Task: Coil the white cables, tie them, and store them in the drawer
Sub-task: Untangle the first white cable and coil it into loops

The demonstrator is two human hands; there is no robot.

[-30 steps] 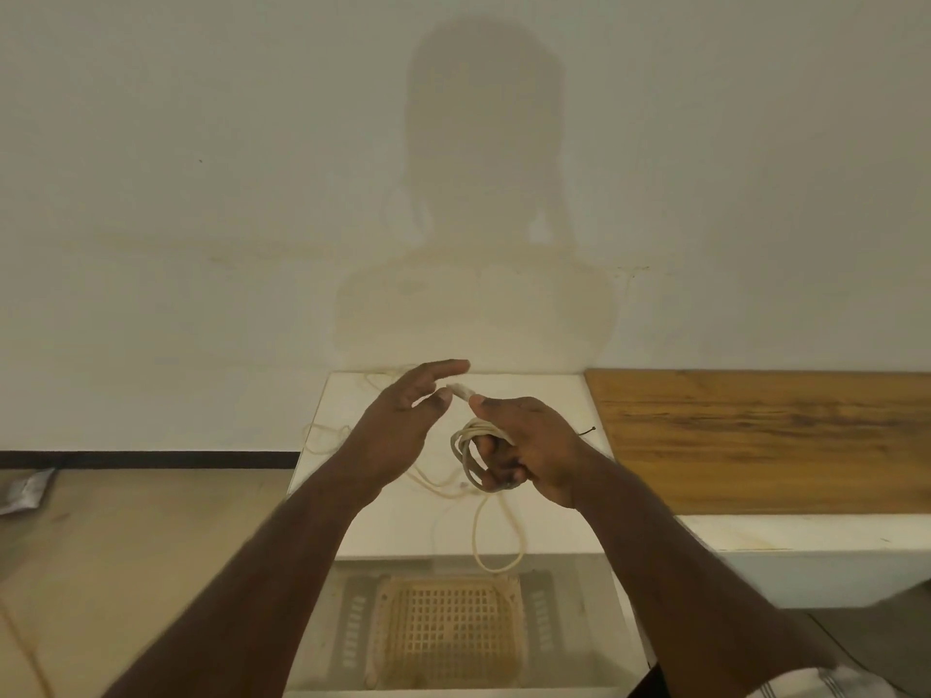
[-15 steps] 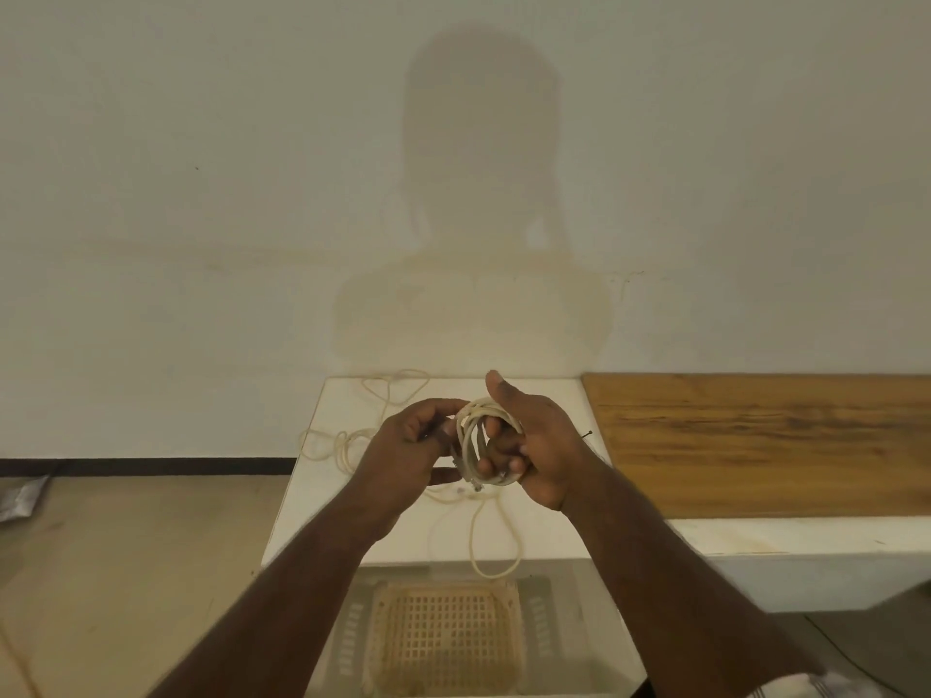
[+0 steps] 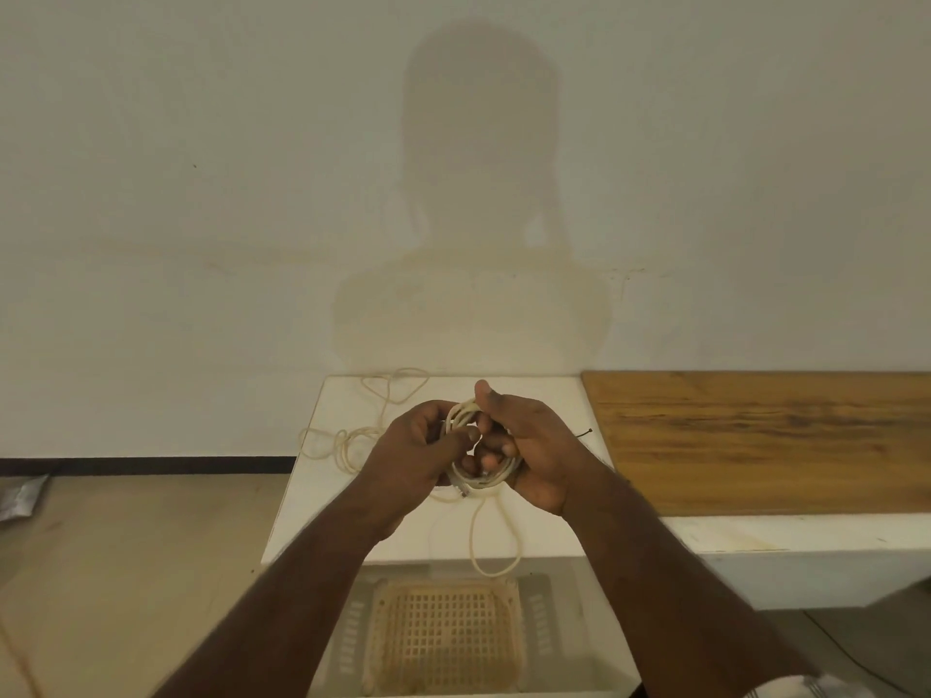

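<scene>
Right hand point(image 3: 524, 445) curled around small coil of white cable point(image 3: 481, 453), fingers threaded through the loops, thumb raised above the top of the coil. Left hand point(image 3: 420, 448) closed against the coil's left side, fingertips pinching the strands. Coil held in the air between both hands, over the white bench point(image 3: 312, 501), standing roughly upright with its open face toward the camera. Plug end point(image 3: 462, 491) protruding at the coil's lower left edge, just below the left hand. Loose loop of cable point(image 3: 496, 546) hanging under the hands down to the bench's front edge; whether part of the same cable cannot be told.

Second white cable, uncoiled point(image 3: 362, 430), sprawled on the bench to the left and behind the hands, nearer the left hand. Thin dark tie point(image 3: 584, 434) lying on the bench just right of the right wrist, nearer the right hand.

Judged: coiling near complete, tying not yet done; tie best fetched by the right hand once the left takes the coil's weight.

Open drawer point(image 3: 569, 622) directly below, with beige lattice basket point(image 3: 443, 637) inside. Wooden board point(image 3: 755, 440) to the right.
</scene>
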